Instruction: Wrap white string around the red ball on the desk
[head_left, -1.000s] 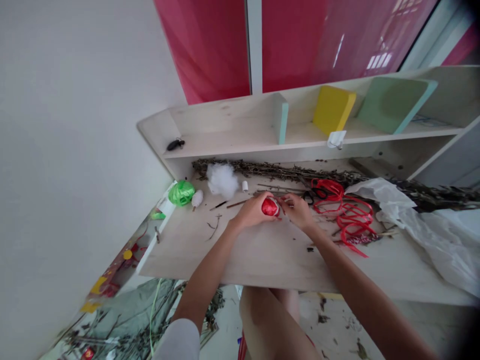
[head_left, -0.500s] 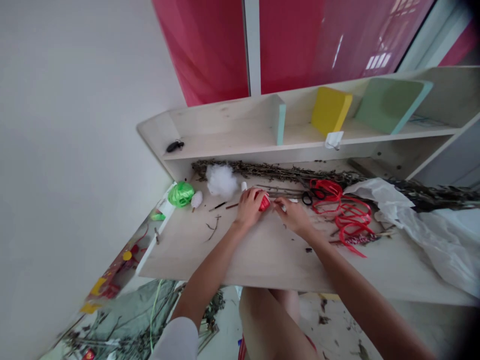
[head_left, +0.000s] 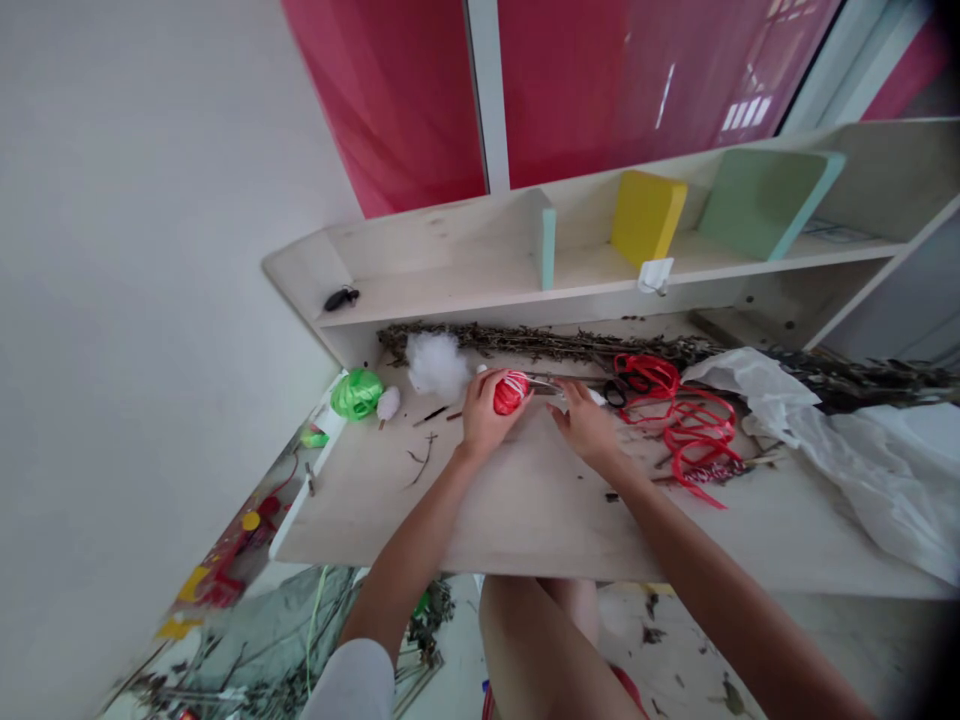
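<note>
Left hand (head_left: 486, 420) has its fingers closed around the red ribbon-wound ball (head_left: 510, 393), near the far edge of the worktop (head_left: 540, 520); right hand (head_left: 587, 428) just beside it, fingers loosely spread, grip unclear; black-handled scissors (head_left: 616, 393) and loose red ribbon (head_left: 697, 435) lie further right.

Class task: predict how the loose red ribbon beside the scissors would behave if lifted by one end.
The red ribbon looks floppy: it lies in loose curls, so would probably droop when lifted. Its shiny surface suggests it may slip when pinched. Its tangled loops might drag together.
</note>
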